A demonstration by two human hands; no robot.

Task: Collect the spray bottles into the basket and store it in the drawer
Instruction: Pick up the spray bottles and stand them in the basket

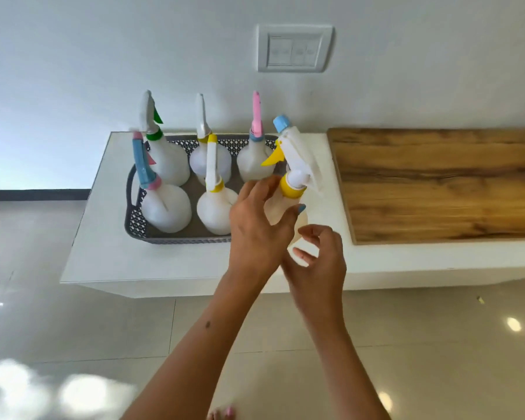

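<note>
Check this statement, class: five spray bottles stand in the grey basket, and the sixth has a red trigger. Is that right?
Not quite. The head view shows five bottles in the grey basket, but the sixth bottle, by the hands, has a yellow trigger, not red.

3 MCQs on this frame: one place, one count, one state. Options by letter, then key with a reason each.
1. Where does the basket sit?
A. on the white counter, left of the wooden board
B. on the wooden board
C. on the floor

2. How many spray bottles stand inside the basket?
A. three
B. five
C. seven

3. What state is the yellow-collared bottle in?
A. lying flat on the board
B. tilted at the basket's right end, by both hands
C. upright in the back row

Key:
1 A: the white counter bears it; the wooden board lies to its right.
2 B: three behind, two in front.
3 B: it leans between the left hand and right hand.
</note>
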